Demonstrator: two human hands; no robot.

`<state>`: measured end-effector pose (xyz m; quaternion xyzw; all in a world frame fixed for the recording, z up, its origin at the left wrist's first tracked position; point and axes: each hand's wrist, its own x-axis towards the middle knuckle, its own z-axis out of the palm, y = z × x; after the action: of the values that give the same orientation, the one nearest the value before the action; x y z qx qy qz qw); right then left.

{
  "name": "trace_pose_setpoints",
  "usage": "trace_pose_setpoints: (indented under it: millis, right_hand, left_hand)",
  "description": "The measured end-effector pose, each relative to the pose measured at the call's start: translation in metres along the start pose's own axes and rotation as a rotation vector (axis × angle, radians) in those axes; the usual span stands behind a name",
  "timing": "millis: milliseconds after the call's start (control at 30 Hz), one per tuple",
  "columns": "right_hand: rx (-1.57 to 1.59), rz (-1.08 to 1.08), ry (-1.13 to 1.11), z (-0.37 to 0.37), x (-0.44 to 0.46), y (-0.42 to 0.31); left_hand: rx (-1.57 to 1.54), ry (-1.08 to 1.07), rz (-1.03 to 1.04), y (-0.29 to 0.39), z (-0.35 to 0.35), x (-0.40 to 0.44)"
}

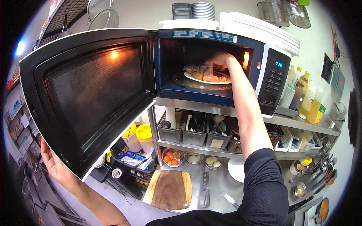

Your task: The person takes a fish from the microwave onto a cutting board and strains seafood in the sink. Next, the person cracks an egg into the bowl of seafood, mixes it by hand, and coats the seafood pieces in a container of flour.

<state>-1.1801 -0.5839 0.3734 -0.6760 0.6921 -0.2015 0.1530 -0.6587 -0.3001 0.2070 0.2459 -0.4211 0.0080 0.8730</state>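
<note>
My left hand [58, 167] is at the lower outer corner of the open microwave door [94, 83], its fingers curled along the edge and partly hidden by it. My right hand [220, 60] reaches inside the microwave [200, 98], over a white plate [188, 76] on the glass turntable [205, 87]. Motion smears those fingers, so whether they grip anything does not show. Orange-red sausages [211, 78] and other food lie on the plate, with a pale blur above them that looks like steam.
Below, a wooden cutting board [169, 190] lies beside a dark-handled knife [206, 188] on the steel counter. Bowls of tomatoes [173, 157] and peeled eggs or onions [213, 162] stand behind. Grey utensil bins [194, 130] fill the shelf under the microwave; sauce bottles [311, 98] stand right of it.
</note>
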Motion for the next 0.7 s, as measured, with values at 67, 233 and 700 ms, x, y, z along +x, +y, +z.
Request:
trace_pose_setpoints:
  millis: [67,233,700]
  right_hand:
    - [-0.243,0.046,0.041,-0.003,-0.014,0.002]
    - [-0.441,0.216,0.045,-0.002,-0.008,0.018]
    - [-0.743,0.143,0.15,0.014,0.013,0.019]
  left_hand:
    - [0.0,-0.012,0.002,0.001,0.002,-0.001]
    - [0.03,-0.012,-0.003,0.002,0.0,0.0]
    - [0.011,-0.019,-0.008,0.002,0.002,0.001]
